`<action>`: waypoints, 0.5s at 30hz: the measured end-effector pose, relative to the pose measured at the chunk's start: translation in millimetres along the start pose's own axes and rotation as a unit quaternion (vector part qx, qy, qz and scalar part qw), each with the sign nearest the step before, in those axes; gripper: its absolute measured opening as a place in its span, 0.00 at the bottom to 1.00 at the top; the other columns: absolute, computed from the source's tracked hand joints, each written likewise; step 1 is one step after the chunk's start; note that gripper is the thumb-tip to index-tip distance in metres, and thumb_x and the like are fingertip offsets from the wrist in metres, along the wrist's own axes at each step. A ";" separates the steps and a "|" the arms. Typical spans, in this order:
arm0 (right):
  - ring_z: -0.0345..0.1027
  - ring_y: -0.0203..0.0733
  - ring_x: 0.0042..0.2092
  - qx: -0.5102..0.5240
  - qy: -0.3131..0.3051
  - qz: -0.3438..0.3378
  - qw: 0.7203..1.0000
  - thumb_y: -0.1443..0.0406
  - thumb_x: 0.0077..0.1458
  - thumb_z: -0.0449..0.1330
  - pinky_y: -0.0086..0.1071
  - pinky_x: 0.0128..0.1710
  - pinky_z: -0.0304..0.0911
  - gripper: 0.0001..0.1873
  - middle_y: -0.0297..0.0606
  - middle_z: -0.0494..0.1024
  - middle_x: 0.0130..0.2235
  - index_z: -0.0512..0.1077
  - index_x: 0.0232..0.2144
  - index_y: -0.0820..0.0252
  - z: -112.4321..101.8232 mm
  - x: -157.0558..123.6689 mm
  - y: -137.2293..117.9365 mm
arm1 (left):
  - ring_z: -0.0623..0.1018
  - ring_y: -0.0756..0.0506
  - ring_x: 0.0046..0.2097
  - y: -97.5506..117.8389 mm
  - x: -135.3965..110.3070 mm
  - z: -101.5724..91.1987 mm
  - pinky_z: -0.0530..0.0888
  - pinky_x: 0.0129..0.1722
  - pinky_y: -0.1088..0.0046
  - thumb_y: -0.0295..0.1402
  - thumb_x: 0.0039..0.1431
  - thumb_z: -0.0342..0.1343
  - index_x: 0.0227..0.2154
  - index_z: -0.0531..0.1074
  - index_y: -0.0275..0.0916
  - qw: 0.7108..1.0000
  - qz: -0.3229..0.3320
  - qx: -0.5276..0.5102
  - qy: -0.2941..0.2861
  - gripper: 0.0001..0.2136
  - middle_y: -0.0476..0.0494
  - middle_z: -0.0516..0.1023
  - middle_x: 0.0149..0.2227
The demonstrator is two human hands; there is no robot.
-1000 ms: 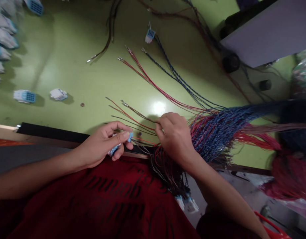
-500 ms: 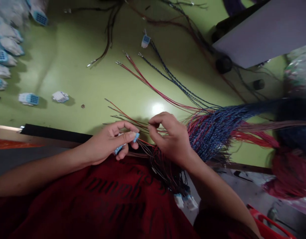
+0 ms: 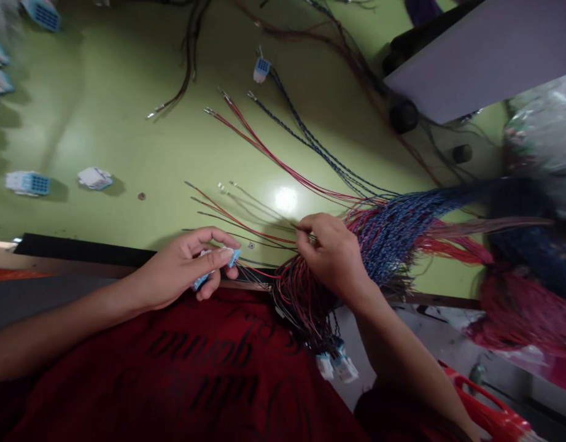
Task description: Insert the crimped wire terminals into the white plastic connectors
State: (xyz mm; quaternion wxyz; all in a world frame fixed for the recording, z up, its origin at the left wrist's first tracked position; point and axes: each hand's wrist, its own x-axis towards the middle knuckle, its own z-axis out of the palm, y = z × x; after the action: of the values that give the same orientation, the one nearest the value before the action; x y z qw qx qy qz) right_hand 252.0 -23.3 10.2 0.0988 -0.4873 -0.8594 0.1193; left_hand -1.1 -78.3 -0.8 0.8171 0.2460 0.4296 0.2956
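Note:
My left hand [image 3: 182, 267] is closed around a small blue-and-white connector [image 3: 217, 265] at the near edge of the green table [image 3: 126, 123]. My right hand [image 3: 331, 252] is pinched on thin wires [image 3: 246, 209] that fan out leftward over the table with bare metal tips. A thick bundle of blue and red twisted wires [image 3: 403, 227] runs from under my right hand to the right. Finished connectors [image 3: 336, 365] hang on wires below the table edge against my red shirt.
Loose connectors lie at the left: a blue one [image 3: 29, 183] and a white one [image 3: 95, 178]. More red and blue wires [image 3: 283, 141] and a connector [image 3: 261, 67] lie farther back. A grey board [image 3: 485, 55] stands at the upper right, a red wire pile [image 3: 527, 313] at the right.
My right hand moved slightly right and away from my left hand, with a wire pinched in it. The wire tips on the table shifted. My left hand kept the connector.

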 end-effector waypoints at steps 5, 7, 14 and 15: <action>0.67 0.43 0.34 0.008 0.012 0.049 0.999 0.70 0.54 0.54 0.36 0.35 0.61 0.07 0.40 0.74 0.29 0.71 0.27 0.59 1.8 10.4 7.0 | 0.68 0.55 0.16 2.9 0.4 2.9 0.63 0.15 0.80 0.34 0.59 0.57 0.39 0.69 0.36 1.000 0.001 0.009 0.004 0.08 0.46 0.78 0.28; 0.65 0.40 0.30 0.045 0.021 0.083 0.995 0.71 0.50 0.55 0.34 0.32 0.60 0.05 0.36 0.72 0.27 0.69 0.25 0.58 0.9 14.5 9.0 | 0.68 0.56 0.17 4.7 1.0 3.3 0.63 0.15 0.80 0.34 0.60 0.57 0.39 0.69 0.36 1.000 0.004 0.012 0.001 0.08 0.46 0.78 0.28; 0.62 0.33 0.25 0.294 0.071 0.178 0.937 0.69 0.48 0.58 0.30 0.26 0.60 0.05 0.29 0.69 0.23 0.66 0.24 0.57 -22.5 31.2 -11.7 | 0.68 0.56 0.16 8.9 9.9 5.2 0.62 0.15 0.81 0.33 0.59 0.58 0.38 0.69 0.36 1.000 0.014 -0.007 0.004 0.08 0.47 0.77 0.27; 0.64 0.33 0.25 0.324 0.067 0.170 0.928 0.68 0.49 0.59 0.30 0.26 0.61 0.03 0.29 0.70 0.24 0.67 0.25 0.57 -26.3 32.6 -21.4 | 0.68 0.56 0.16 8.7 10.7 6.1 0.63 0.15 0.81 0.33 0.59 0.58 0.38 0.68 0.36 1.000 0.014 -0.011 0.002 0.08 0.47 0.77 0.27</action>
State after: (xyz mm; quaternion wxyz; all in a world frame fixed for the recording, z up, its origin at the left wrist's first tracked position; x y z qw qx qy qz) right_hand 225.6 -2.9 43.5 0.2869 -0.5742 -0.6696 0.3736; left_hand 6.6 -65.7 2.1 0.8146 0.2421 0.4247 0.3123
